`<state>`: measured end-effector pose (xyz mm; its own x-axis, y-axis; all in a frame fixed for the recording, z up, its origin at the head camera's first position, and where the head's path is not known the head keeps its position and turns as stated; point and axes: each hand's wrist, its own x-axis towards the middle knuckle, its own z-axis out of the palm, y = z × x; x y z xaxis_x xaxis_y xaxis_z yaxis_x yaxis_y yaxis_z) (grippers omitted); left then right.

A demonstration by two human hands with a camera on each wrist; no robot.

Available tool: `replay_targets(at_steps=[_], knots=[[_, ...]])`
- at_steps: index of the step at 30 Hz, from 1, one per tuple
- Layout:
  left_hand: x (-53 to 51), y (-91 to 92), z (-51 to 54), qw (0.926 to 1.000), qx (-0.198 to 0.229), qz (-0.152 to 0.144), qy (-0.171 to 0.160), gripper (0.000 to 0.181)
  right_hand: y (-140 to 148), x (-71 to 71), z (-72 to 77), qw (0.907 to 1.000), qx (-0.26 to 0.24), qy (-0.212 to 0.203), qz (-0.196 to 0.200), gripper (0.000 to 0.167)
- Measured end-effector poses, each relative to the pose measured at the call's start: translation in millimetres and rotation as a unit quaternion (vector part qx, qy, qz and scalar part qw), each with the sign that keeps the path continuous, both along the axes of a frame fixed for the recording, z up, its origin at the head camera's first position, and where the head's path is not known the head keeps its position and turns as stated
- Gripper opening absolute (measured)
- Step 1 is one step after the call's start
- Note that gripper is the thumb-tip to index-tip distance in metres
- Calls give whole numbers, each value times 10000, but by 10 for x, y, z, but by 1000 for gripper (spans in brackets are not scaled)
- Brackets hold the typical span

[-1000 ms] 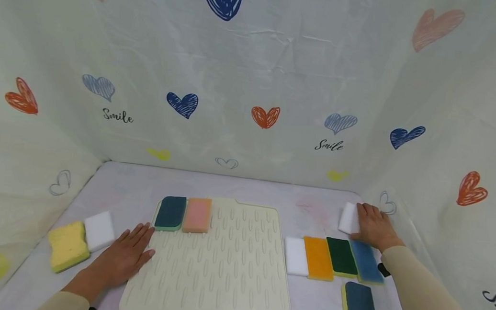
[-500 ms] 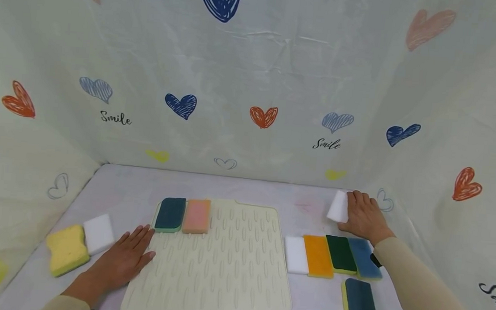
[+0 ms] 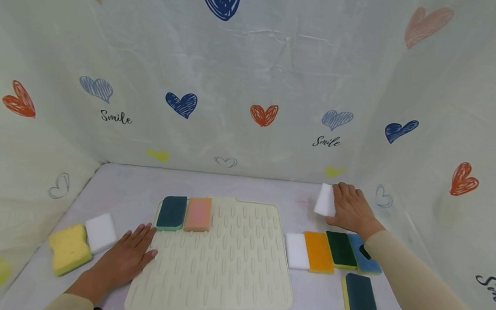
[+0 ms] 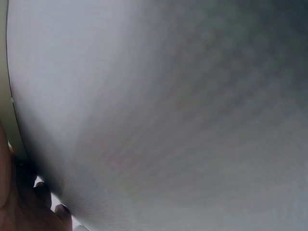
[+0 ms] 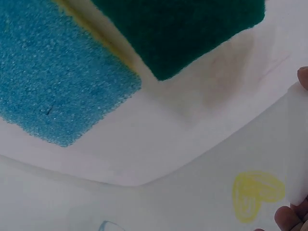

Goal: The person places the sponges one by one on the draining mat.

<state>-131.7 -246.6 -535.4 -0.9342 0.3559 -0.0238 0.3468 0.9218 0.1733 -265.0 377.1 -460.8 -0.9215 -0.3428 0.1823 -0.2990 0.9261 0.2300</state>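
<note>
In the head view my right hand point(image 3: 353, 211) grips a white sponge point(image 3: 325, 200) by its right side, behind the row of sponges at the back right. The right wrist view catches only fingertips point(image 5: 287, 217) at the edge of that sponge. My left hand point(image 3: 123, 256) lies flat with straight fingers at the left edge of a cream ridged mat point(image 3: 222, 273). On the mat's back left corner sit a dark blue-green sponge point(image 3: 172, 212) and a pink-and-orange sponge point(image 3: 198, 214), side by side. The left wrist view is mostly blurred tabletop.
Right of the mat, a white sponge point(image 3: 297, 251), an orange one point(image 3: 319, 252), a dark green one point(image 3: 341, 249) and a blue one point(image 3: 363, 254) form a row. A dark blue sponge point(image 3: 361, 297) lies nearer. At left are a yellow sponge point(image 3: 70, 248) and a white one point(image 3: 100, 231).
My right hand has moved left and slightly back, carrying the white sponge with it. My left hand and the other sponges stay in place; the head view shifts slightly.
</note>
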Motion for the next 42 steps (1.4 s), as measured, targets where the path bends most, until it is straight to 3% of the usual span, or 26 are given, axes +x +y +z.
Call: replay_targets(at_steps=[14,24,37,42], knots=[[-15,28,-7,10000,41,10,-20,69,-400,-32,-7,9987,162,163,445,101],[-28,5,-20,10000,62,-44,9,68,-736,1,-31,9979,309,-206,522,104],[2,-18,-16,9999,122,-25,-12,68,-1219,14,-124,9929,437,-355,1048,102],[0,-18,-20,9999,124,-10,-22,68,-1372,-1,-119,9897,501,-236,1320,103]])
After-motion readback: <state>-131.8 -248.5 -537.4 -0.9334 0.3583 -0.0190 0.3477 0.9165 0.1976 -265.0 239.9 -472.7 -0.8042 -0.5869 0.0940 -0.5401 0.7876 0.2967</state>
